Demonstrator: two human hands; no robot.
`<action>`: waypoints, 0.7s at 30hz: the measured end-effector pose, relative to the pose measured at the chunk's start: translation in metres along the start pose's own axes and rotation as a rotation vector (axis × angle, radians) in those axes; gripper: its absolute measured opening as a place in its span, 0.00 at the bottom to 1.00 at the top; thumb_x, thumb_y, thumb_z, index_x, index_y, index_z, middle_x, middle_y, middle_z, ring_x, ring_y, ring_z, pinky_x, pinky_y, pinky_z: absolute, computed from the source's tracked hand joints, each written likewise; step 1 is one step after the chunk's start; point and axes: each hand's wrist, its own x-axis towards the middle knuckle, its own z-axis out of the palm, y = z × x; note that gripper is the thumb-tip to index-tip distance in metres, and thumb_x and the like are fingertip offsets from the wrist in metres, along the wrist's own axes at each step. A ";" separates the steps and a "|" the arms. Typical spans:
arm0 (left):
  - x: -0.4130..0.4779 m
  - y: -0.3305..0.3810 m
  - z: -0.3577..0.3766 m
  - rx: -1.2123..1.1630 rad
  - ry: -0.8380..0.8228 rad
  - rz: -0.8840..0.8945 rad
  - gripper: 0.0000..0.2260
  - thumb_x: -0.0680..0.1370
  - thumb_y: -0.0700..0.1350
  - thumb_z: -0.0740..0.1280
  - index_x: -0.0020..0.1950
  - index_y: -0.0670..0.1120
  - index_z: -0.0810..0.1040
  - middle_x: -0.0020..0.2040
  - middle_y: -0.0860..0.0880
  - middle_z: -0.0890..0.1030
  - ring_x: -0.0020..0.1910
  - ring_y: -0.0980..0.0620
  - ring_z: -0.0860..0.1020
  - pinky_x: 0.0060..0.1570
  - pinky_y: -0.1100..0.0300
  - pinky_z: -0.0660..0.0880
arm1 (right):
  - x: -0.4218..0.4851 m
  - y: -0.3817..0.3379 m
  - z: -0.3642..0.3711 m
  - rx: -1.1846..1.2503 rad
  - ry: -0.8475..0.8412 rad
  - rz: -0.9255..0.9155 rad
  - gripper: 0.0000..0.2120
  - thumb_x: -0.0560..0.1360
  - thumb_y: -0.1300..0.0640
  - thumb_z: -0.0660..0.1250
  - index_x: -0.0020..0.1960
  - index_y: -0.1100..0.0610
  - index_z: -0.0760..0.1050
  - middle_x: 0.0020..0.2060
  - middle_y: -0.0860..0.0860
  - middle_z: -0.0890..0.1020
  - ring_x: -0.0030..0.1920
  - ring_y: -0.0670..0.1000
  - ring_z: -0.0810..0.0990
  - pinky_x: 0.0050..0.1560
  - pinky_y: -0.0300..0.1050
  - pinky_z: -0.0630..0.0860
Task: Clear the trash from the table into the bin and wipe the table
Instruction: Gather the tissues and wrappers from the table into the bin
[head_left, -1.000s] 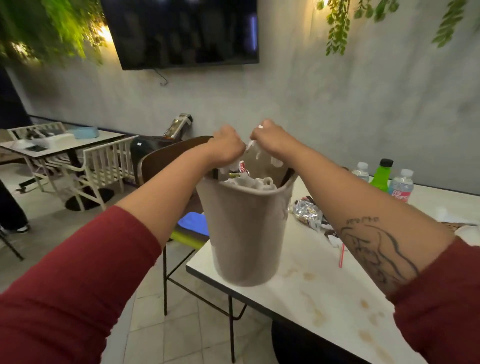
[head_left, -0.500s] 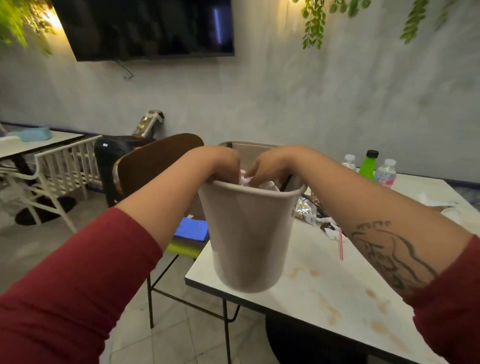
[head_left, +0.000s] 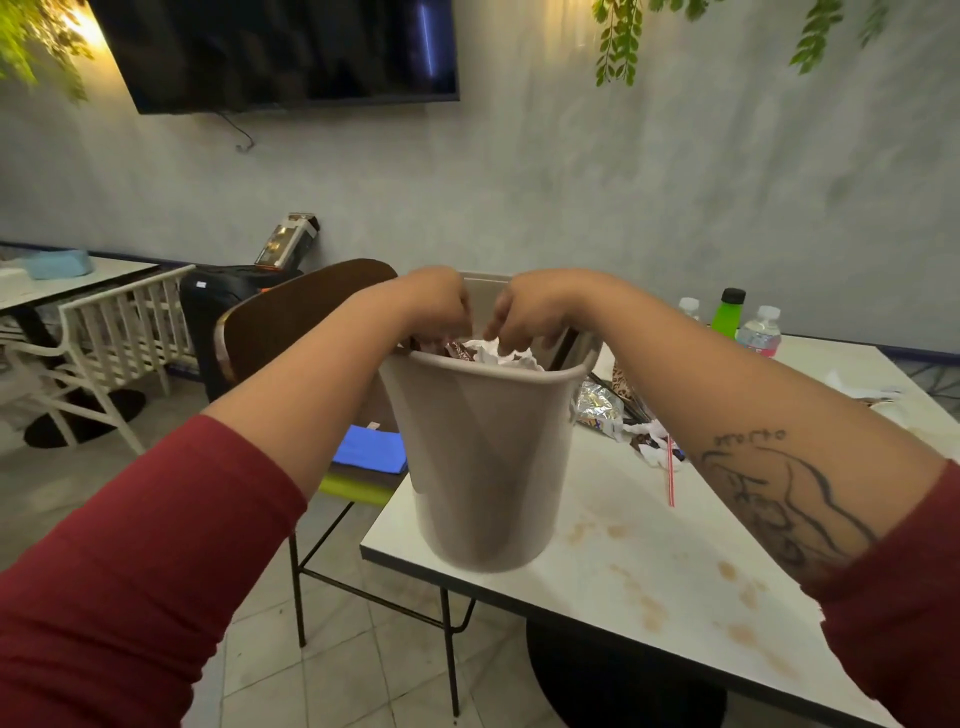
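Leftmost, a brown chair stands by the table's corner. Next, the left hand dips into the mouth of the bin, fingers curled down toward the crumpled paper heaped inside. The right hand does likewise just beside it. Whether either hand grips anything, I cannot tell. The bin stands at the near left corner of the stained table. To its right lie foil wrappers and a straw, with bottles farther back.

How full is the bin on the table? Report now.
Nearly full. Crumpled white paper and a brown wrapper are heaped up to the rim of the bin.
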 end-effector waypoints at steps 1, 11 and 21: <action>-0.001 0.005 -0.003 -0.045 0.057 0.008 0.05 0.77 0.39 0.65 0.50 0.41 0.79 0.46 0.41 0.82 0.37 0.47 0.77 0.32 0.62 0.74 | -0.003 0.002 -0.003 0.051 0.061 -0.006 0.13 0.72 0.60 0.68 0.56 0.59 0.80 0.51 0.58 0.83 0.48 0.53 0.81 0.48 0.48 0.79; -0.005 0.100 -0.008 -0.165 0.455 0.148 0.07 0.78 0.44 0.65 0.52 0.44 0.80 0.47 0.46 0.81 0.47 0.48 0.78 0.43 0.61 0.69 | -0.045 0.065 -0.037 0.368 0.623 -0.045 0.07 0.70 0.62 0.71 0.47 0.62 0.82 0.33 0.50 0.79 0.31 0.45 0.73 0.30 0.35 0.67; 0.014 0.209 0.060 -0.198 0.509 0.245 0.06 0.75 0.42 0.66 0.49 0.43 0.80 0.48 0.45 0.82 0.49 0.47 0.78 0.42 0.62 0.67 | -0.079 0.188 -0.014 0.360 0.583 0.129 0.04 0.71 0.63 0.70 0.44 0.61 0.83 0.43 0.57 0.84 0.39 0.52 0.80 0.37 0.39 0.73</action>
